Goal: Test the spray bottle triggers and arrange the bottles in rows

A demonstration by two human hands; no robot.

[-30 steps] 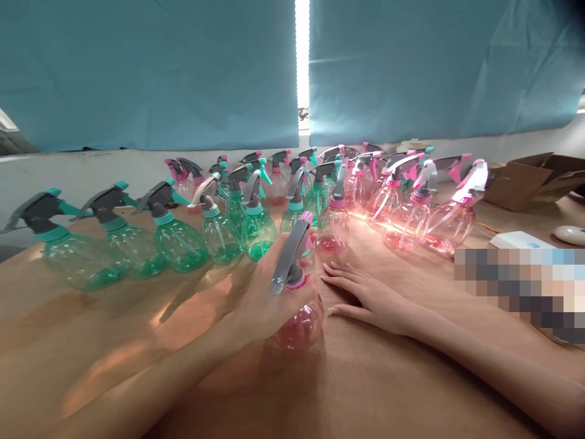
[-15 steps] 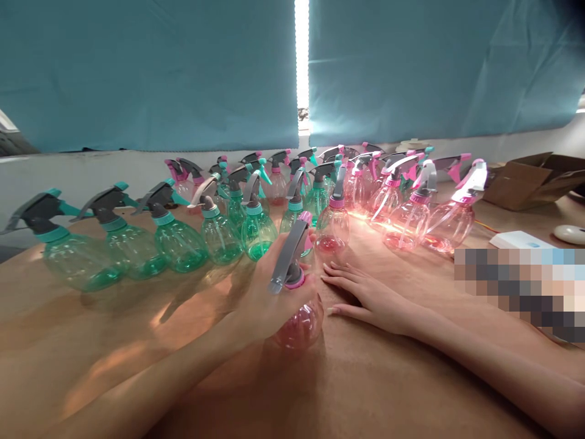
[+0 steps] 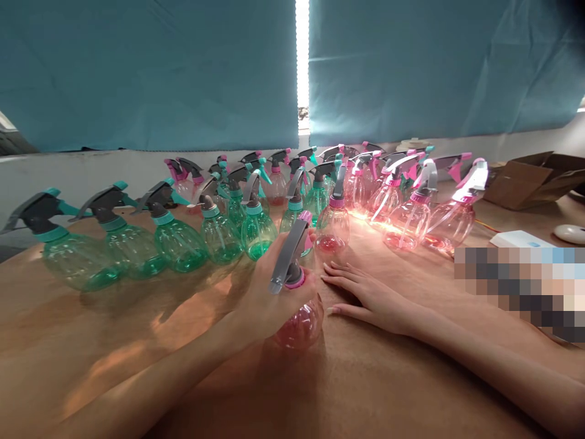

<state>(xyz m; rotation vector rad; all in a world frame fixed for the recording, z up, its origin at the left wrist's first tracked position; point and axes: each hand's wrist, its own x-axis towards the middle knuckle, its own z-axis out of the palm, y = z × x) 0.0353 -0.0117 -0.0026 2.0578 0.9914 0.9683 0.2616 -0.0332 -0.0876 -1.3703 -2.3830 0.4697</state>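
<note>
My left hand (image 3: pixel 265 299) is wrapped round a pink spray bottle (image 3: pixel 299 323) with a grey trigger head (image 3: pixel 287 256), standing upright on the brown table (image 3: pixel 137 366). My right hand (image 3: pixel 370 296) lies flat on the table just right of that bottle, fingers stretched out and holding nothing. Behind both hands stand rows of spray bottles: several green ones (image 3: pixel 178 244) to the left and several pink ones (image 3: pixel 450 225) to the right.
A teal curtain (image 3: pixel 150 73) hangs behind the table, with a bright gap in the middle. At the far right are a brown cardboard box (image 3: pixel 530 180), a white flat box (image 3: pixel 521 239) and a white round object (image 3: pixel 570 234). A blurred patch covers part of the right side.
</note>
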